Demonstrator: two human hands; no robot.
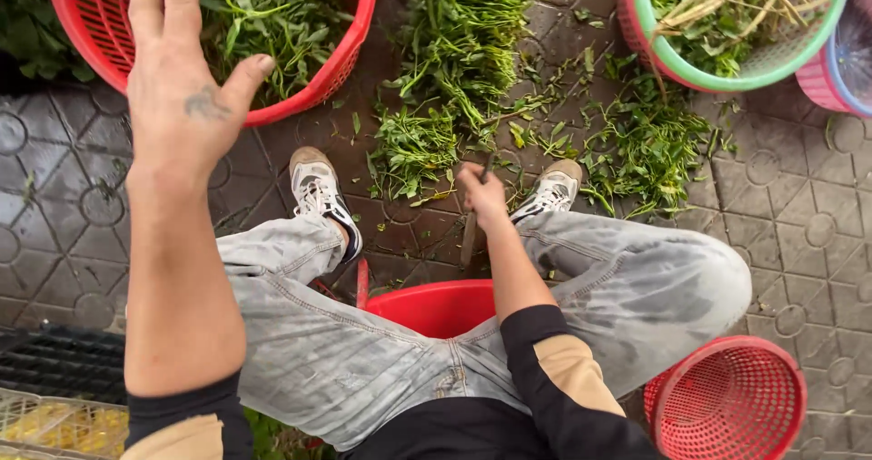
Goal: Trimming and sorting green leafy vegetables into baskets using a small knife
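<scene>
My left hand [182, 88] spread open over the red basket [345, 60] of greens [272, 15]. Right hand [481, 197] clenched on a thin knife [470, 233]. Greens look light, limp; best gathered by stems.

Greens [272, 15] in basket [77, 24] far left; loose greens pile [454, 69] between shoes [318, 192].

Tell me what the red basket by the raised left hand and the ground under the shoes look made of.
Red basket: apparently moulded plastic, slightly glossy, with a slotted lattice wall and smooth rim. Ground: likely concrete pavers, matte grey, with embossed circles and visible joints.
</scene>
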